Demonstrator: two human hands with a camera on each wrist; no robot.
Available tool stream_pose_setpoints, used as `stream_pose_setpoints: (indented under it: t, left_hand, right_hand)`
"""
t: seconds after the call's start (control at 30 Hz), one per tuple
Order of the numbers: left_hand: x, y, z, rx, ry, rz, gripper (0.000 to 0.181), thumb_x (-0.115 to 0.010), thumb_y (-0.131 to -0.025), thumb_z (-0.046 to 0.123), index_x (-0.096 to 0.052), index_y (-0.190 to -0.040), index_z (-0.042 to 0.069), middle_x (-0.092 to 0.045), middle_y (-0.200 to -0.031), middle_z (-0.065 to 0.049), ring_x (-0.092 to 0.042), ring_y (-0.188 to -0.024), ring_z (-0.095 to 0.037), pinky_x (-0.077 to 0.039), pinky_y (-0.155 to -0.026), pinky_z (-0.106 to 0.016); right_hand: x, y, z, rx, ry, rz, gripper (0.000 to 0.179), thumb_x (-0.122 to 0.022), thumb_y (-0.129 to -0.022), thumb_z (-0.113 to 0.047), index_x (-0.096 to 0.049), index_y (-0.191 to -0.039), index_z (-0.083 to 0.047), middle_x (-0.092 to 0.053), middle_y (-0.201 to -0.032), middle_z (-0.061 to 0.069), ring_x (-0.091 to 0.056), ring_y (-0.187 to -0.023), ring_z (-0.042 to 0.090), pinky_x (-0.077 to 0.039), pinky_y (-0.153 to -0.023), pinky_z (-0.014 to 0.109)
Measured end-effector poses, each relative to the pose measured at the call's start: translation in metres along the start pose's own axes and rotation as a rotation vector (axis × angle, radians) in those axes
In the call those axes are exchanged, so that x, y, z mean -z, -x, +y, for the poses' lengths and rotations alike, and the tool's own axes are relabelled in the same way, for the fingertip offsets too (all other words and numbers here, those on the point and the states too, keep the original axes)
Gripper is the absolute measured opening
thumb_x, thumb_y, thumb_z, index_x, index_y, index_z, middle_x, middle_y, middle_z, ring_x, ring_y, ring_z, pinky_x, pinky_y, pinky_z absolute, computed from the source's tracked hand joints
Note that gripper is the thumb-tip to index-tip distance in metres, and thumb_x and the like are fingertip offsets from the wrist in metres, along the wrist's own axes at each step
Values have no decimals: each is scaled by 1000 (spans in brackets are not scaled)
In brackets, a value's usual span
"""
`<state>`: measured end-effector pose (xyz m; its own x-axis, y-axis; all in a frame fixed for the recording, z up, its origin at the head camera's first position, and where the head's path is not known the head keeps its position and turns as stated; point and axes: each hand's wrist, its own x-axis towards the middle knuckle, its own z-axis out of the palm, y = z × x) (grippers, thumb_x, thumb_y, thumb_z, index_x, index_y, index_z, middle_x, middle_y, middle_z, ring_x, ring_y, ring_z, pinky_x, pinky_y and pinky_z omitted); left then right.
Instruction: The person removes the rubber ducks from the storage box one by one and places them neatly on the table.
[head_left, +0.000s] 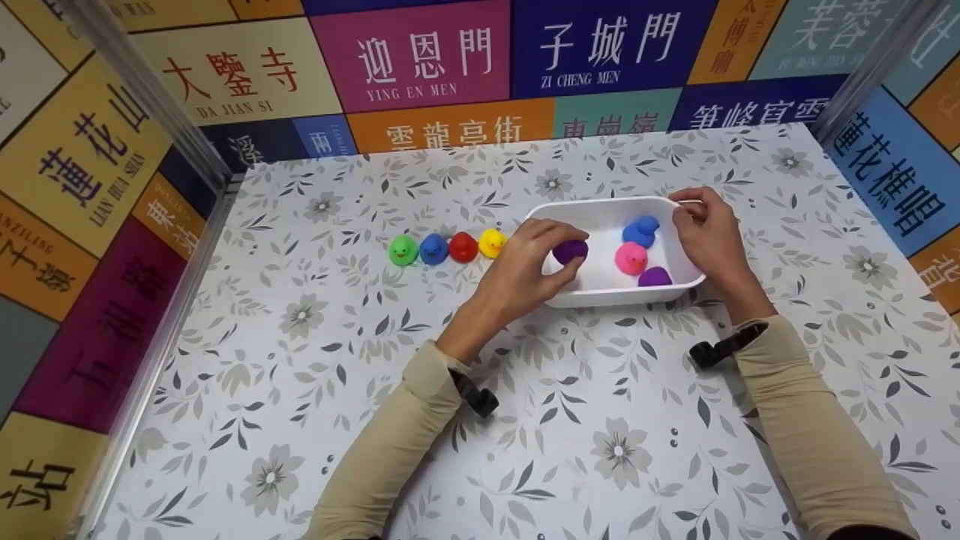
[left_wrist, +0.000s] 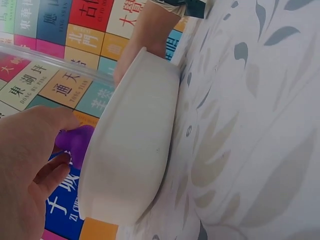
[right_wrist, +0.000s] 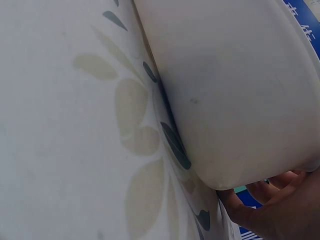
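Note:
A purple rubber duck (head_left: 570, 252) is pinched between thumb and fingers of my left hand (head_left: 525, 262), over the left part of a white plastic tub (head_left: 600, 297). In the left wrist view the purple duck (left_wrist: 76, 144) shows beside the tub's rim. My right hand (head_left: 709, 229) grips the tub's right end at the rim; the right wrist view shows its fingers (right_wrist: 280, 200) against that end. Inside the tub lie a blue duck (head_left: 641, 232), a pink duck (head_left: 631, 258) and another purple duck (head_left: 655, 277), partly hidden by the near wall.
Left of the tub, a green duck (head_left: 403, 250), a blue duck (head_left: 433, 249), a red duck (head_left: 463, 247) and a yellow duck (head_left: 492, 243) stand in a row on the floral-patterned table (head_left: 525, 442). Panels with colourful lettering (head_left: 420, 67) rise behind and at both sides.

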<state>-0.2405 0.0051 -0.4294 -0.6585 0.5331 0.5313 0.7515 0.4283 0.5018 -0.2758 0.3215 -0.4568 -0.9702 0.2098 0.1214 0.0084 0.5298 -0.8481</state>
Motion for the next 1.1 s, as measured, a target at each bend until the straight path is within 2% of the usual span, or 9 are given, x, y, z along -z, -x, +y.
stream_pose_setpoints:
  t: [0.37, 0.6, 0.87, 1.1]
  left_hand:
    - [15, 12, -10, -16, 33, 55, 29, -76, -101, 16, -75, -128, 6, -74, -130, -7, -66, -124, -22, -54, -108, -27]
    - [24, 22, -17, -15, 8, 109, 28, -77, -100, 15, -76, -127, 6, -74, -130, -8, -67, -124, -23, -54, -110, -29]
    - [34, 32, -25, 21, 11, 120, 29, -75, -99, 13, -76, -128, 7, -73, -131, -8, -67, -126, -22, -56, -107, -28]
    - [41, 40, -33, 46, -18, 111, 29, -77, -99, 13, -77, -128, 8, -74, -130, -7, -68, -125, -21, -56, -107, -31]
  right_hand:
    - [1, 0, -2, 0, 1, 2, 35, -51, -110, -31, -63, -139, -13, -75, -123, 13, -65, -107, 16, -46, -87, 22]
    - [0, 1, -3, -8, 3, 3, 35, -51, -110, -30, -62, -139, -13, -75, -123, 13, -64, -106, 13, -46, -88, 22]
    - [1, 0, -1, -14, 1, -2, 35, -52, -110, -31, -62, -139, -14, -76, -126, 12, -66, -107, 11, -47, -89, 20]
    - [1, 0, 2, 31, 1, 6, 34, -52, -110, -28, -64, -137, -11, -78, -121, 13, -67, -105, 10, -46, -88, 20]
